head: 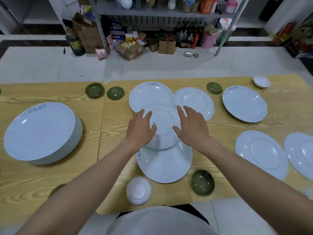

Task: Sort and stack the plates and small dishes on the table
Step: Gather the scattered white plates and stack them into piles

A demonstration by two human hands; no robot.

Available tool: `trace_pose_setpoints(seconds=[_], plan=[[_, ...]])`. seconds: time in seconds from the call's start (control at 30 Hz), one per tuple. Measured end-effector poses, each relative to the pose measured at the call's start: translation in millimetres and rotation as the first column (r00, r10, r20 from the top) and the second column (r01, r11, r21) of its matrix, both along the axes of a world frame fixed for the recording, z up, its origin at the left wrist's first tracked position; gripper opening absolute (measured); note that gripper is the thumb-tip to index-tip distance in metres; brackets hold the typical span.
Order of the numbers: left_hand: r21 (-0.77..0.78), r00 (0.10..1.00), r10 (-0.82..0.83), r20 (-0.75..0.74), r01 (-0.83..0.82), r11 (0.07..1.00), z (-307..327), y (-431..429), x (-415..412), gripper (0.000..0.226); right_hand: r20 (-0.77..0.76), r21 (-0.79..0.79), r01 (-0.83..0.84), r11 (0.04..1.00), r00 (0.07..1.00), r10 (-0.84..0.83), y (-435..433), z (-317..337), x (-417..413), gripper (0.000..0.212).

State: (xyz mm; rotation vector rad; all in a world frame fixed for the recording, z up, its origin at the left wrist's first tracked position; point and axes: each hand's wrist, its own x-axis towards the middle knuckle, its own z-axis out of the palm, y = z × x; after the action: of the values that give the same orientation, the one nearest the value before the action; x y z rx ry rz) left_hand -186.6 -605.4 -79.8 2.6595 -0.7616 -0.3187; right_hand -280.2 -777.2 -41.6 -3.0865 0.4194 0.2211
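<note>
An upside-down white plate (163, 126) lies in the middle of the table, overlapping an upright white plate (165, 164) nearer to me. My left hand (139, 128) rests on its left side and my right hand (190, 125) on its right side, fingers spread. Behind it sit an upright plate (151, 96) and an inverted plate (196, 100). A tall stack of white plates (40, 132) stands at the left. More plates lie at the right: one upright (244, 103), two inverted (261, 153) (303, 155). Small green dishes (94, 89) (115, 93) (214, 88) (202, 182) and white dishes (138, 190) (261, 81) are scattered around.
The wooden table (50, 180) ends close to my body at the front. Beyond its far edge is tiled floor, then a metal shelf (152, 13) with cardboard boxes (166, 45) and bottles under it. Another green dish (55, 189) peeks out beside my left forearm.
</note>
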Motion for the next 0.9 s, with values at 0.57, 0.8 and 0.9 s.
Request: trace_pose_setpoints(seconds=[0.57,0.8,0.9], plan=[[-0.139,0.741,0.459,-0.49,-0.586,0.798,-51.6,-13.6,38.7,0.049,-0.298,0.745,0.512,0.429,0.83,-0.472,-47.2,-72.1,53.7,0.073],[-0.096,0.587,0.55,-0.594,-0.731,0.676,-48.8,-14.9,49.5,0.062,-0.28,0.764,0.495,0.414,0.832,-0.479,-51.8,-72.7,59.0,0.087],[-0.141,0.584,0.531,-0.615,-0.743,0.654,-39.0,-16.9,53.6,0.043,-0.229,0.756,0.467,0.459,0.846,-0.482,-55.5,-63.1,62.1,0.087]])
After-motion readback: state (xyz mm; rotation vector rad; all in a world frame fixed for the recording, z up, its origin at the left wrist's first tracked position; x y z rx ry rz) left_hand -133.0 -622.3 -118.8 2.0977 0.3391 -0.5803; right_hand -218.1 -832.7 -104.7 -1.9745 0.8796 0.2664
